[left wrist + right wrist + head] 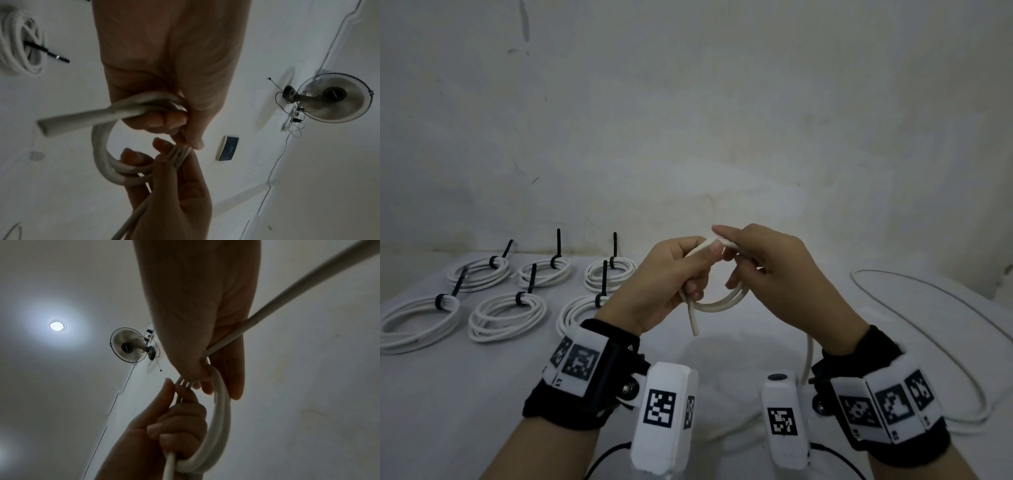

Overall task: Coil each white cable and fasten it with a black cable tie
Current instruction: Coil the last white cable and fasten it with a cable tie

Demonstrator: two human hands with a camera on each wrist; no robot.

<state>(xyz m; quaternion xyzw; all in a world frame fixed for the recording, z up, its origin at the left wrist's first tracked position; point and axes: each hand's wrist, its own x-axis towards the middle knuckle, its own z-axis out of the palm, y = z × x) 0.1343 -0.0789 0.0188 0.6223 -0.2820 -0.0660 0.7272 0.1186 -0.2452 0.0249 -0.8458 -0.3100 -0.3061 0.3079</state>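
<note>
While my left hand keeps its fingers curled round the small loops already made, pinching them together at the top so they cannot spring apart, my right hand meets it there, thumb and fingers closed on the same bundle of the white cable to lay in the next turn. Both hands are raised above the table, which I judge gives the slack room to hang and feed freely. From the left wrist view the short free end juts out sideways past my curled fingers, and the coil so far is only two or three small turns. The long remainder drops from my right hand, passes my right wrist and sweeps in a wide arc across the table at my right, so most of the cable is not yet wound. I hold no tie at this point, and I cannot see a loose one anywhere. Well off to my left lie six finished coils in two rows, each cinched by a black tie whose tail stands up; one of them is partly hidden behind my left wrist. I would judge this cable early in its coiling step.
</note>
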